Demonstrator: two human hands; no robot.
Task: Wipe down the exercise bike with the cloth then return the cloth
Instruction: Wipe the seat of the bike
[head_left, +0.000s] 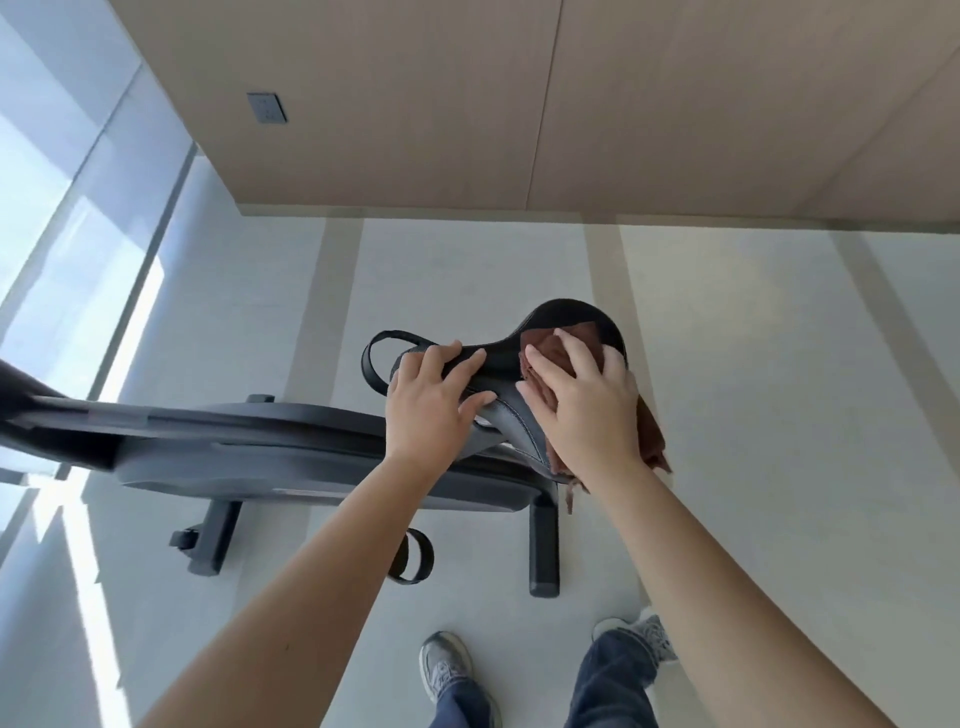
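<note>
A dark grey exercise bike (270, 441) stands on the pale floor, its body stretching left and its black saddle (563, 314) at the centre right. My left hand (431, 402) grips the narrow nose of the saddle. My right hand (584, 402) presses a brown cloth (652, 436) flat onto the wide rear part of the saddle. The cloth bunches under my fingers and hangs over the saddle's right side. A pedal strap (413, 555) hangs below the bike's body.
A beige panelled wall (519, 104) with a grey socket plate (266, 108) runs behind the bike. A large window (62, 208) fills the left side. The bike's rear foot bar (544, 545) and front foot (210, 540) rest on the floor. My shoes (447, 670) stand close below.
</note>
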